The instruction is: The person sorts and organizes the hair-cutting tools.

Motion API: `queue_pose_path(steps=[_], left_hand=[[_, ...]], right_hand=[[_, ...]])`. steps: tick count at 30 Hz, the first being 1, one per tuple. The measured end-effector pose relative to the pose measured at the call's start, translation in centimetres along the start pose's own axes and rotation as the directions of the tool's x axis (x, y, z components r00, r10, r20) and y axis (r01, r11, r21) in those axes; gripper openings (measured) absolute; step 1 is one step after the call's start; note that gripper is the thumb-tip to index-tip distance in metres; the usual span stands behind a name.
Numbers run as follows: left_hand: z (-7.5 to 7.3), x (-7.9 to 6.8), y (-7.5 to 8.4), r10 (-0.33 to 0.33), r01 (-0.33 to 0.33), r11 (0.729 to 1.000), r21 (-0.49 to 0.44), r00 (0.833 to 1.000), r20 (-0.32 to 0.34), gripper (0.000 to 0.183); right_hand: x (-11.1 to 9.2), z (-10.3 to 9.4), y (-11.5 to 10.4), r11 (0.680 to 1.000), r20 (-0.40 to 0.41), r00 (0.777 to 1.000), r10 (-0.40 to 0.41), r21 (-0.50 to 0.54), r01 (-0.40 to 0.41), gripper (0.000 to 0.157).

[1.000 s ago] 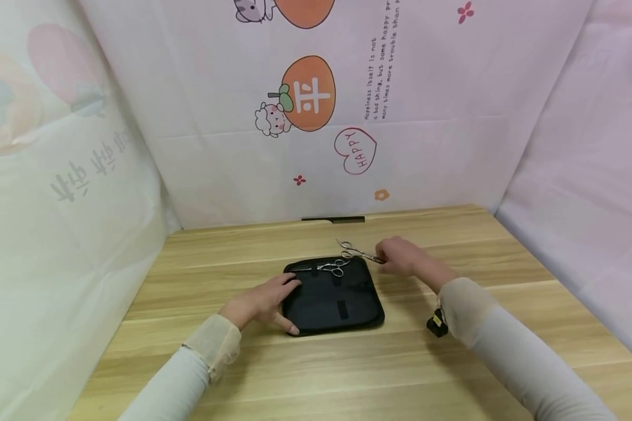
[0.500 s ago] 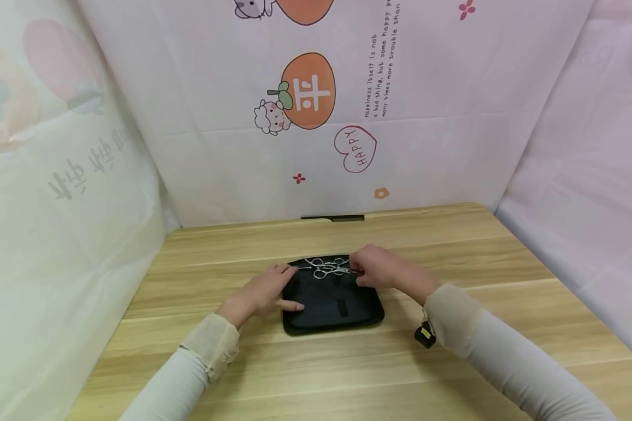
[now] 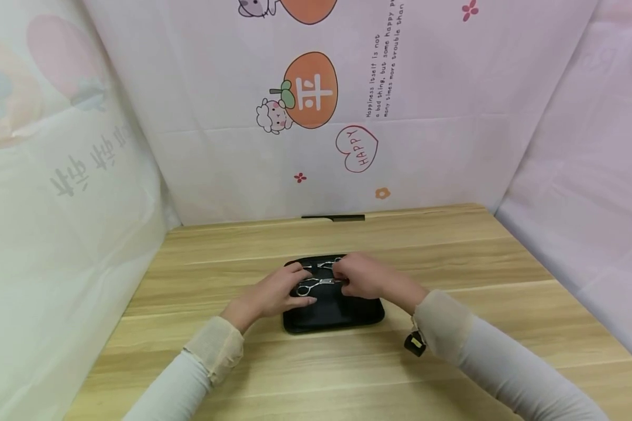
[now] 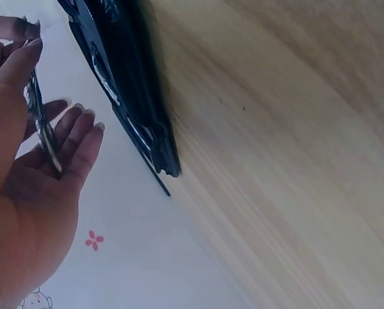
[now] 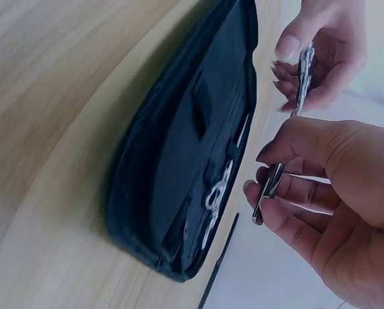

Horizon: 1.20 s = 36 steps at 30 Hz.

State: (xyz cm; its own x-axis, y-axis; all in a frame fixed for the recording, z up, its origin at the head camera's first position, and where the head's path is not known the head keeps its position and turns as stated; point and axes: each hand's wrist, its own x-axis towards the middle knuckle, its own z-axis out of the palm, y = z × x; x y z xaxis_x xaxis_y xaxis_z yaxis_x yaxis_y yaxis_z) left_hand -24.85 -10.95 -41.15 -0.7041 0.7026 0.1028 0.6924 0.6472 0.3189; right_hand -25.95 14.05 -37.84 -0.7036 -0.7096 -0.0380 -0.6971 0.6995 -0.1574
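Note:
My right hand (image 3: pixel 366 278) pinches a pair of metal scissors (image 3: pixel 318 283) by the blade end, above a black zip case (image 3: pixel 332 316). The finger loops point left into my left hand (image 3: pixel 279 292), whose thumb and fingers spread to either side of them. In the left wrist view the loops of the scissors (image 4: pixel 40 119) lie against the loosely bent left fingers (image 4: pixel 82 138). A second pair of scissors (image 5: pixel 216 196) lies in the case, along its far side. Beside it, a thin metal tool (image 3: pixel 306 267) is partly covered by the left fingers.
A black comb (image 3: pixel 347 218) lies at the far edge of the wooden table (image 3: pixel 232 251), against the printed white cloth backdrop (image 3: pixel 232 169). White cloth walls also stand at left and right. A small black device (image 3: pixel 415 344) with a yellow mark sits under the right cuff.
My right hand has brought the scissors left and nearer, from beyond the case's far right corner to over the case. My left hand has shifted from the case's left rim to the loops.

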Motion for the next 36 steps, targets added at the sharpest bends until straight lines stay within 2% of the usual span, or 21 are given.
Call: queue_pose_path(steps=[4,10,16,30,34,36], left_hand=[[0.2,0.3,0.4,0.04,-0.039,0.999,0.027,0.999,-0.03,0.04],[0.4,0.3,0.8,0.068,-0.059,0.993,0.101,0.994,-0.084,0.02],[1.0,0.3,0.5,0.076,-0.056,0.988,0.147,0.988,-0.133,0.014],[1.1,-0.6,-1.2,-0.056,0.076,0.985,0.157,0.99,-0.131,0.023],[1.0,-0.8,-1.7,-0.102,0.12,0.981,0.154,0.987,-0.12,0.022],[1.0,-0.8,-1.8,-0.125,0.14,0.979,0.149,0.986,-0.109,0.022]], right_hand=[[0.3,0.1,-0.7,1.0,0.001,1.0,-0.006,0.011,0.006,0.02],[0.5,0.5,-1.1,0.999,-0.017,1.0,-0.005,0.035,0.005,0.02],[0.3,0.7,-0.1,0.997,-0.085,0.995,-0.051,0.047,0.055,0.007],[-1.8,0.9,4.9,0.996,-0.141,0.988,0.062,0.075,-0.052,0.01],[-2.2,1.2,6.2,0.985,-0.112,0.985,0.133,0.124,-0.119,0.001],[-2.4,1.4,6.6,0.981,-0.087,0.984,0.157,0.128,-0.145,0.012]])
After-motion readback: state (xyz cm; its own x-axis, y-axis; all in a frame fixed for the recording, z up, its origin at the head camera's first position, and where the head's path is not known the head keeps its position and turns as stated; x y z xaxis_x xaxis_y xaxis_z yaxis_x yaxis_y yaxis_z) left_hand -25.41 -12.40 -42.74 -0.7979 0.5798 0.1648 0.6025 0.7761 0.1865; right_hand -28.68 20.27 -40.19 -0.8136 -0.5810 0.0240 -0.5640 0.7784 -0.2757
